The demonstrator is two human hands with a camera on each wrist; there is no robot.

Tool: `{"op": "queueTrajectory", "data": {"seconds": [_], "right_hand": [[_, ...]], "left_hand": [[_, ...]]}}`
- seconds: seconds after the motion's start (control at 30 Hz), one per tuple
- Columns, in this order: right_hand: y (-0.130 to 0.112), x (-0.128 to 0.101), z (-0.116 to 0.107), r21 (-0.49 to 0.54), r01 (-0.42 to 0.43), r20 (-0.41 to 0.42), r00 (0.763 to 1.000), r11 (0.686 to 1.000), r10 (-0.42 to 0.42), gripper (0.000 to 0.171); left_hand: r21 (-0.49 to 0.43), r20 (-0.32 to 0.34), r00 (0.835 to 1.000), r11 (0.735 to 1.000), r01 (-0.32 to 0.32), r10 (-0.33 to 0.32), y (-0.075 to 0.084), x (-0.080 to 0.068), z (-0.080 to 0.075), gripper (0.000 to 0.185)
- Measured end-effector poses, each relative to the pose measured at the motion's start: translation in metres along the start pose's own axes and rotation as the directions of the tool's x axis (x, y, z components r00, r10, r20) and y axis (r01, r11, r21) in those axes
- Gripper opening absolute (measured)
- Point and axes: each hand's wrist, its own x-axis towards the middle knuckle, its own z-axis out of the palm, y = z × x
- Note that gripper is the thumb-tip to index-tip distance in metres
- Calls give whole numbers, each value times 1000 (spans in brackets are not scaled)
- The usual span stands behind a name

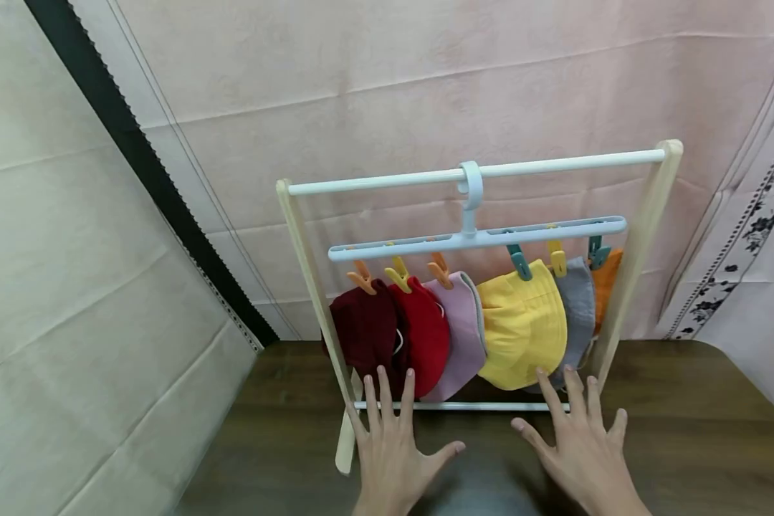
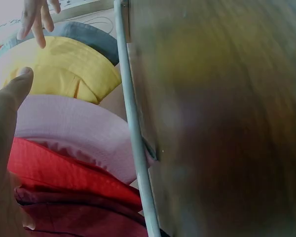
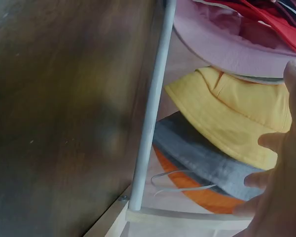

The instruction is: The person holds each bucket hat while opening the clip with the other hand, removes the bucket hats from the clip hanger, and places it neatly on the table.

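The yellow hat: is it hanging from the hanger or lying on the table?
Hanging. A teal clip on the blue hanger grips the yellow hat, which dangles above the table.

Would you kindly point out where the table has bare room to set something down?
Bare table lies right of the rack, and a narrower strip left of its foot. Crowded: hats fill the frame, and left hand and right hand sit before it.

We see two bare hands, our left hand (image 1: 393, 448) and our right hand (image 1: 580, 451), with no gloves, rings or watch on them. The wrists are uncovered too, no sleeve reaching them. The fingernails are short and plain, without polish or markings.
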Motion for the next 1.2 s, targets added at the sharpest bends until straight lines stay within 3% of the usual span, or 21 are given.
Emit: {"op": "queueTrajectory", "data": {"seconds": [0.17, 0.33, 0.43, 0.67, 0.83, 1.0, 1.2], "right_hand": [[-4, 2, -3, 81, 67, -178, 983, 995, -51, 88], [-7, 8, -11, 123, 177, -397, 911, 977, -115, 78], [-7, 11, -17, 115, 202, -465, 876, 973, -127, 79], [-10, 21, -24, 131, 237, -520, 843, 963, -137, 86], [-13, 29, -34, 199, 272, -557, 822, 941, -120, 91], [-18, 42, -43, 197, 282, -600, 792, 939, -112, 99], [-20, 51, -49, 169, 231, -617, 783, 958, -80, 102]], "left_hand": [[2, -40, 999, 1000, -12, 13, -1, 4, -6, 127], [3, -120, 992, 999, -44, 44, 0, 12, -9, 128], [-2, -135, 989, 998, -60, 59, 1, 17, -10, 127], [-36, -196, 977, 995, -98, 89, -1, 29, -12, 121], [-59, -285, 951, 988, -146, 124, 1, 45, -16, 120], [-42, -356, 923, 985, -170, 144, 4, 61, -20, 119], [-43, -363, 923, 988, -151, 125, 10, 76, -18, 119]]}}
